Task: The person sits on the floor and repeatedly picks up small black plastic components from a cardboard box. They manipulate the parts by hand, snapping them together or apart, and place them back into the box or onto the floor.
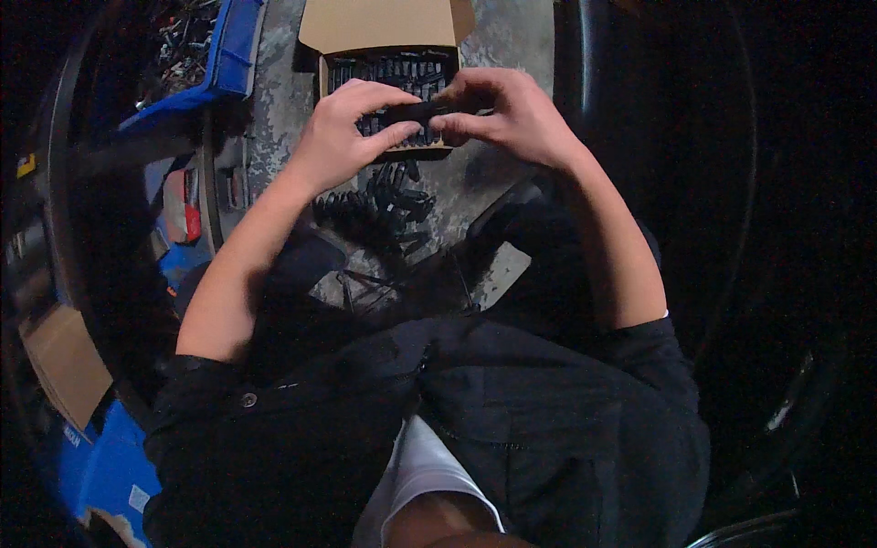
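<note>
A heap of small black parts (pixel 379 205) lies on the mottled grey bench (pixel 498 41) below the hands. Above it, the left hand (pixel 343 132) and right hand (pixel 512 114) pinch a short black piece (pixel 413 112) from either end, fingers closed, its long axis running left to right. Just beyond sits an open cardboard box (pixel 388 27) of black parts; a blue bin (pixel 233 46) stands far left
</note>
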{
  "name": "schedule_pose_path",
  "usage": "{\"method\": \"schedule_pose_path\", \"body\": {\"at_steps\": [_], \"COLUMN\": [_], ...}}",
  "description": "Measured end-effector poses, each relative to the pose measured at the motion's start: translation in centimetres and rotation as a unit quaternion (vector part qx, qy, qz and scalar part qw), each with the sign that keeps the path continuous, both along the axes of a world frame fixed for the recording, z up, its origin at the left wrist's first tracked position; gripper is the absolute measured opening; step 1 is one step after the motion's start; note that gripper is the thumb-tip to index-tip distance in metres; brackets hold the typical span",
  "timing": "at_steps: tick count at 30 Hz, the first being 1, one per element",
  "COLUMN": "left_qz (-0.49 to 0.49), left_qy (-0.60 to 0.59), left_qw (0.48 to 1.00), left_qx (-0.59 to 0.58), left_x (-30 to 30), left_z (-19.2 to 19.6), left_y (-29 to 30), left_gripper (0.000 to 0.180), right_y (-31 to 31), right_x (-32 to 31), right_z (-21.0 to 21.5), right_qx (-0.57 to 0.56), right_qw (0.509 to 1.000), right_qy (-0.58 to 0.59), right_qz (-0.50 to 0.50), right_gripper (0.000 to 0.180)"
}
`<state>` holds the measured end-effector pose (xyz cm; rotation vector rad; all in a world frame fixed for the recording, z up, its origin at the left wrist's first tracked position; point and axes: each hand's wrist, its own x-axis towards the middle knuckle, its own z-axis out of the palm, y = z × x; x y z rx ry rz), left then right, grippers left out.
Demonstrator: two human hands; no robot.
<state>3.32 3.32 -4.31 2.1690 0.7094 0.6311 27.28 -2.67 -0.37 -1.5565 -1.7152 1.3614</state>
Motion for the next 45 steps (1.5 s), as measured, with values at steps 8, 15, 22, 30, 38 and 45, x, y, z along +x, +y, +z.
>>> {"method": "schedule_pose_path", "body": {"at_steps": [8,15,22,30,38,45], "left_qz": [-0.004,-0.014,0.051,0.044,0.095,0.433], "left_qy": [0.079,0.268,0.328,0.316,0.290,0.293], "left_qw": [0.997,0.963,0.942,0.938,0.950,0.850], "left_qx": [0.024,-0.018,-0.048,-0.138,-0.072,-0.068], "left_x": [3.4,6.5,9.1,11.3,9.1,3.0], "left_z": [-4.2,-17.4,-29.5,-31.6,-31.7,-28.9], "left_y": [-1.9,-3.3,-5.3,-5.0,-4.7,-11.5], "left_gripper": [0.028,0.024,0.027,0.024,0.018,0.018], "right_y": [-1.1,-2.3,-4.2,-4.2,-3.4,-2.9], "right_x": [3.8,7.0,7.6,7.6,6.9,6.5], "right_z": [-0.6,-1.8,-0.7,-0.1,-0.9,-0.7], "right_qx": [0.066,0.066,0.098,0.090,0.118,0.114], "right_qw": [0.989,0.972,0.976,0.977,0.976,0.977], "right_qy": [-0.128,-0.224,-0.190,-0.188,-0.181,-0.176], "right_qz": [-0.018,-0.013,-0.043,-0.053,-0.034,-0.026], "right_gripper": [0.048,0.036,0.035,0.037,0.032,0.030]}}
